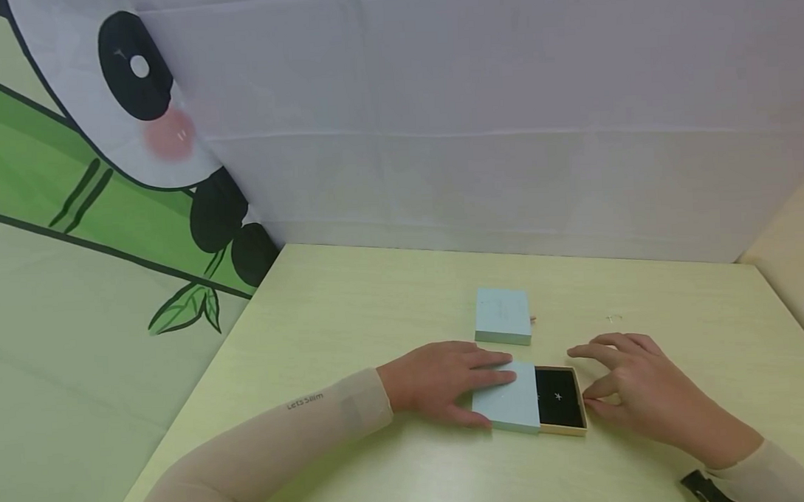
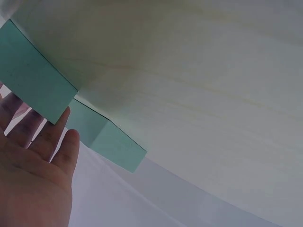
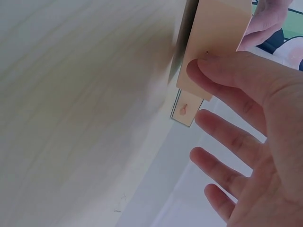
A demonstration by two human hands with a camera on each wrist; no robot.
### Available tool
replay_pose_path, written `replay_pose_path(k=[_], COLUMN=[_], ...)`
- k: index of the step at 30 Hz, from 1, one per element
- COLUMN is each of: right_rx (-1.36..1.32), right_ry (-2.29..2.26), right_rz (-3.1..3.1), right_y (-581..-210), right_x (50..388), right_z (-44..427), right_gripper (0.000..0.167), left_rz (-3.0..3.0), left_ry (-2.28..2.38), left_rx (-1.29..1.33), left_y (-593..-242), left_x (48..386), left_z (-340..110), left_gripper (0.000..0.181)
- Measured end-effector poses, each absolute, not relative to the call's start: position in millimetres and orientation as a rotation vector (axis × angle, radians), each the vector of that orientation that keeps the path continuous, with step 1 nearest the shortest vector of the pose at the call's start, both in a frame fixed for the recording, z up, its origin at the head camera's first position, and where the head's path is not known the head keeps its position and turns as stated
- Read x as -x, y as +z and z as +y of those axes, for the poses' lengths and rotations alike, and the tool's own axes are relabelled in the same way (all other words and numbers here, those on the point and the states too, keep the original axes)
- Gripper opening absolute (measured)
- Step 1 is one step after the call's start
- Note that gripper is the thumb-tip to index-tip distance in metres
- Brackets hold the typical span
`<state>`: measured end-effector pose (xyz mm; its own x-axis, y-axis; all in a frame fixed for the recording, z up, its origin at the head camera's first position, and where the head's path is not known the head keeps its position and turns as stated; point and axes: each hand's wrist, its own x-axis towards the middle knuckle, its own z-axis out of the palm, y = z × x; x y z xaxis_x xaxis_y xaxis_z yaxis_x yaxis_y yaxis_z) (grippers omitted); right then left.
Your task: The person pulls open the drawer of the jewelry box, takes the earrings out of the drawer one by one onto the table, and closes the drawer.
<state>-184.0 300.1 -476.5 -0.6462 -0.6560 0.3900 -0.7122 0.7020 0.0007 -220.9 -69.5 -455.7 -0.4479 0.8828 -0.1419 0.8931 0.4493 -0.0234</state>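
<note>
On the table, a light blue box sleeve [image 1: 517,409] has its black-lined drawer [image 1: 560,408] partly out on the right, with a small silvery star-like piece on the lining. My left hand [image 1: 440,382] rests spread on the sleeve, fingers straight over its top and thumb at the near left corner. At the drawer's tan end face [image 3: 220,28], the thumb and index finger of my right hand [image 1: 653,397] pinch together over a small hole, where a pull tab is mostly hidden; the other fingers of this hand [image 3: 255,151] are spread apart.
A second light blue box [image 1: 502,314] lies shut just behind the first, its pinkish tab [image 3: 183,109] sticking out at the right end. Small thin, shiny pieces [image 1: 613,318] lie farther right on the pale table [image 1: 377,296]. A white cloth with printed pictures hangs behind.
</note>
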Motion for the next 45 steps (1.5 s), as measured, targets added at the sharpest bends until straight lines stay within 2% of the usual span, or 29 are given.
replay_pose_path(k=[45], right_rx=[-1.017], right_ry=[0.182], right_rz=[-2.565], right_y=[-487], right_x=[181], right_z=[320], right_gripper=[0.031], left_rz=[2.585], left_ry=[-0.146], left_rx=[-1.595], left_y=[-458], left_x=[221], left_z=[-70], left_gripper=[0.080])
